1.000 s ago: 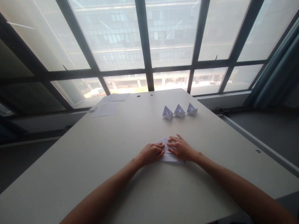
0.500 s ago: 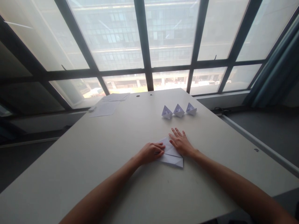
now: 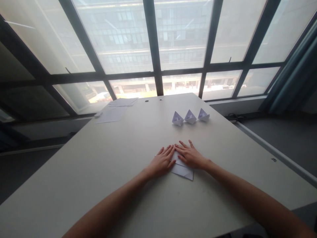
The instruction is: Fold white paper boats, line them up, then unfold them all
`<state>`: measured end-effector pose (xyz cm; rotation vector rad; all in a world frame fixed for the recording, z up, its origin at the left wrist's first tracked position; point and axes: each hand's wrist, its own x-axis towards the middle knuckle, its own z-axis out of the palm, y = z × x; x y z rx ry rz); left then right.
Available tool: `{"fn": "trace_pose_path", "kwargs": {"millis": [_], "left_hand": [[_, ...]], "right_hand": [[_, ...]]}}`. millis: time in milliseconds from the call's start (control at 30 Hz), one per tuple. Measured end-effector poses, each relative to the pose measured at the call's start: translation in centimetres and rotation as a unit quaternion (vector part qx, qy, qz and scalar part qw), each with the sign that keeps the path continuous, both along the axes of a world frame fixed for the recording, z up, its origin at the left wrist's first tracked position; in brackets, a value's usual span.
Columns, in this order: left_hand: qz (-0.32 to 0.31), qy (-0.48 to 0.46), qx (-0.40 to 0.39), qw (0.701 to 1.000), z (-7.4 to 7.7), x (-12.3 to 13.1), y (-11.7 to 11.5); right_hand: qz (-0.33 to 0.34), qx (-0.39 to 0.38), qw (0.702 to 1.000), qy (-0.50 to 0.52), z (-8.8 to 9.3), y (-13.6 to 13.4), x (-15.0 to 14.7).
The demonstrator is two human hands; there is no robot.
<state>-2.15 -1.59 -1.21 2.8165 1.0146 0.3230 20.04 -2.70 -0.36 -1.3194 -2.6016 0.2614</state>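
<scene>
At about one o'clock, just past my wrists, a folded sheet of white paper (image 3: 182,172) lies on the pale table (image 3: 99,188), its long edge running roughly from nine to three and dipping slightly toward my right. My left hand (image 3: 162,162) and my right hand (image 3: 190,157) both lie flat and open, fingers spread, and neither pinches or grips anything. The left hand sits at the sheet's left end, its thumb side against the paper, while the right hand lies farther over the sheet, making it the nearer of the two. Together they hide the sheet's upper part, so I cannot make out its full outline or how many layers it has; only the lower corner and a crease show. Farther out at one o'clock stand three paper boats (image 3: 190,116) in a row, well apart from my hands. At eleven o'clock, loose sheets of paper (image 3: 111,115) lie near the far edge, with a small white block (image 3: 98,114) just beside them.
</scene>
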Motion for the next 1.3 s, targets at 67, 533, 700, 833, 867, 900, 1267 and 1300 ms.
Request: {"fn": "trace_pose_path", "kwargs": {"millis": [67,533,700,833,867,900,1267,1300], "left_hand": [[0.003,0.033,-0.002,0.999,0.0,-0.2,-0.1],[0.159,0.051,-0.006,0.986,-0.2,-3.4,0.9],[0.202,0.034,-0.011,0.979,-0.8,-3.2,1.3],[0.234,-0.018,0.014,0.972,-0.9,-2.8,1.6],[0.235,-0.044,0.034,0.97,-0.7,-2.6,1.6],[0.228,-0.069,0.056,0.97,-0.4,-2.3,1.5],[-0.038,-0.007,0.007,0.999,1.1,-0.7,-0.2],[-0.038,-0.009,0.006,0.999,1.0,-0.8,-0.1]], "right_hand": [[-0.004,0.01,1.0,-0.004,-0.1,-0.1,-0.1],[-0.071,0.038,0.996,-0.023,-0.8,-0.3,-0.2],[-0.122,0.055,0.991,-0.027,-1.5,-0.1,0.0],[-0.157,0.056,0.986,-0.023,-1.8,0.2,0.1],[-0.163,0.057,0.985,-0.021,-1.8,0.3,0.2],[-0.167,0.057,0.984,-0.018,-1.8,0.3,0.2],[-0.127,0.053,0.99,0.009,-1.5,0.1,-0.3],[-0.129,0.052,0.99,0.012,-1.6,0.1,-0.4]]}}
